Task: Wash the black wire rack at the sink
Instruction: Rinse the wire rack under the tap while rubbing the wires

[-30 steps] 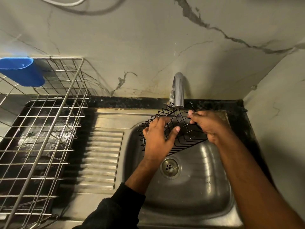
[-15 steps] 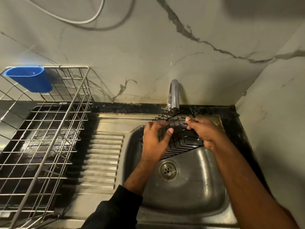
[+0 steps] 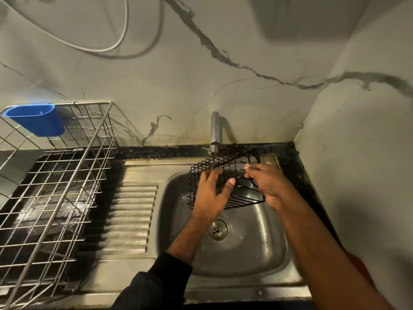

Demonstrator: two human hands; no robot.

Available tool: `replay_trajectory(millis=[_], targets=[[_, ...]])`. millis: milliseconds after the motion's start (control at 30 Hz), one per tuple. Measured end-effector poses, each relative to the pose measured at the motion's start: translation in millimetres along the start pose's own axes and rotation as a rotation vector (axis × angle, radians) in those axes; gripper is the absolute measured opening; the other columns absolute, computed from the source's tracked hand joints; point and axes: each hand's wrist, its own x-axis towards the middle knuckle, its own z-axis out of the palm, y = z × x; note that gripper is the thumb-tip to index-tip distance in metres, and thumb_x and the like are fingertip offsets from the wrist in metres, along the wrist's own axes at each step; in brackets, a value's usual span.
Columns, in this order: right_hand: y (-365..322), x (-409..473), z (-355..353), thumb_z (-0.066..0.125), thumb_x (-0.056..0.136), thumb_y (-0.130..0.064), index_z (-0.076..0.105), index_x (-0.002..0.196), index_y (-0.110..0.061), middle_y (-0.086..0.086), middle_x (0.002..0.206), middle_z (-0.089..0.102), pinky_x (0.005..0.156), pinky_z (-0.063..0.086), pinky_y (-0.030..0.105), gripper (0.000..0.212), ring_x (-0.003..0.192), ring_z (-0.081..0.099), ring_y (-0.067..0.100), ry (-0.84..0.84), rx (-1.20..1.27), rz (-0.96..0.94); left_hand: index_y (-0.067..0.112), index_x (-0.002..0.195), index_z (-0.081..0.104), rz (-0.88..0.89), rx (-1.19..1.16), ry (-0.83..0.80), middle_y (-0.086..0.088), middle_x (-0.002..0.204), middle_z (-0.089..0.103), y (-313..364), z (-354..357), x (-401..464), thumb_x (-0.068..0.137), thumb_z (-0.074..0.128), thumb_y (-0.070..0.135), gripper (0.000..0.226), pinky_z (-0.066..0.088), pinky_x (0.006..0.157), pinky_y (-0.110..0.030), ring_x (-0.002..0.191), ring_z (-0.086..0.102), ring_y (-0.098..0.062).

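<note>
Under the tap (image 3: 215, 130), over the sink (image 3: 245, 247), the black wire rack (image 3: 243, 195) lies tilted, long axis left-right; left hand (image 3: 211, 195) and right hand (image 3: 268, 184) each grasp an end.

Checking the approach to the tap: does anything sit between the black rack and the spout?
Nothing visible does. Both the left hand and right hand hold the black wire rack directly below the faucet, over the sink.
</note>
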Motion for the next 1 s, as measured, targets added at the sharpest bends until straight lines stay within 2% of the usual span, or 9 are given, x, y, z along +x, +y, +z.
replay_trajectory(millis=[167, 267, 333, 467, 567, 667, 767, 900, 1000], targets=[[5, -7, 0, 0.06, 0.098, -0.016, 0.071, 0.092, -0.01, 0.008, 0.09, 0.07, 0.088, 0.053, 0.035, 0.014, 0.094, 0.064, 0.022, -0.014, -0.095, -0.048, 0.024, 0.097, 0.071, -0.159, -0.023, -0.057, 0.008, 0.093, 0.066, -1, 4, 4, 0.092, 0.059, 0.063, 0.041, 0.051, 0.083, -0.031, 0.09, 0.062, -0.007], [3, -6, 3, 0.058, 0.1, -0.022, 0.071, 0.094, -0.014, 0.005, 0.098, 0.072, 0.082, 0.048, 0.025, 0.016, 0.101, 0.064, 0.017, -0.001, -0.225, -0.145, 0.007, 0.072, 0.059, -0.259, -0.199, -0.121, 0.008, 0.063, 0.055, 6, 0, 2, 0.086, 0.056, 0.075, 0.07, 0.043, 0.064, -0.029, 0.061, 0.05, -0.005], [2, -5, 9, 0.06, 0.098, -0.026, 0.072, 0.094, -0.016, 0.0, 0.094, 0.073, 0.08, 0.05, 0.027, 0.016, 0.097, 0.066, 0.013, 0.007, -0.322, -0.192, -0.004, 0.09, 0.062, -0.354, -0.311, -0.109, -0.014, 0.077, 0.064, 0, 2, -1, 0.068, 0.054, 0.093, 0.099, 0.051, 0.077, -0.035, 0.072, 0.059, -0.016], [4, -5, 24, 0.059, 0.098, -0.03, 0.071, 0.109, -0.02, -0.008, 0.09, 0.075, 0.089, 0.056, 0.039, 0.018, 0.091, 0.069, 0.009, 0.005, -0.566, -0.319, 0.005, 0.11, 0.066, -0.553, -0.535, -0.056, -0.024, 0.111, 0.071, -17, 3, -2, 0.062, 0.068, 0.089, 0.096, 0.051, 0.1, -0.06, 0.106, 0.068, -0.042], [5, 1, 33, 0.06, 0.098, -0.029, 0.071, 0.107, -0.025, -0.012, 0.087, 0.075, 0.086, 0.057, 0.038, 0.015, 0.086, 0.069, 0.005, 0.033, -0.644, -0.377, 0.009, 0.137, 0.053, -0.577, -0.597, -0.004, -0.005, 0.126, 0.062, -13, -12, -4, 0.084, 0.066, 0.07, 0.082, 0.04, 0.108, -0.04, 0.116, 0.056, -0.02], [5, 11, 39, 0.059, 0.098, -0.027, 0.071, 0.11, -0.029, -0.01, 0.096, 0.075, 0.076, 0.058, 0.032, 0.016, 0.079, 0.068, 0.006, 0.105, -0.696, -0.433, 0.008, 0.149, 0.039, -0.613, -0.664, -0.007, -0.007, 0.144, 0.05, -27, -16, 2, 0.09, 0.064, 0.06, 0.083, 0.032, 0.113, -0.042, 0.119, 0.044, -0.014], [5, 20, 45, 0.058, 0.099, -0.024, 0.068, 0.118, -0.022, -0.004, 0.106, 0.072, 0.064, 0.043, 0.013, 0.021, 0.083, 0.064, 0.006, 0.196, -0.721, -0.515, 0.009, 0.147, 0.041, -0.623, -0.725, 0.047, -0.007, 0.141, 0.053, -36, -19, 3, 0.087, 0.065, 0.063, 0.085, 0.034, 0.115, -0.044, 0.123, 0.048, -0.017], [12, 37, 53, 0.056, 0.1, -0.029, 0.062, 0.13, -0.018, 0.002, 0.126, 0.067, 0.084, 0.043, 0.021, 0.032, 0.11, 0.063, 0.015, 0.162, -0.652, -0.463, 0.019, 0.116, 0.06, -0.649, -0.785, 0.124, -0.012, 0.126, 0.067, -46, -18, 9, 0.058, 0.072, 0.087, 0.09, 0.049, 0.106, -0.054, 0.118, 0.064, -0.03], [13, 48, 59, 0.053, 0.101, -0.032, 0.061, 0.132, -0.02, 0.001, 0.126, 0.067, 0.085, 0.045, 0.024, 0.034, 0.11, 0.062, 0.014, 0.062, -0.598, -0.396, 0.028, 0.095, 0.055, -0.649, -0.761, 0.129, -0.003, 0.11, 0.068, -52, -19, 14, 0.069, 0.069, 0.078, 0.058, 0.052, 0.1, -0.047, 0.108, 0.065, -0.021]])
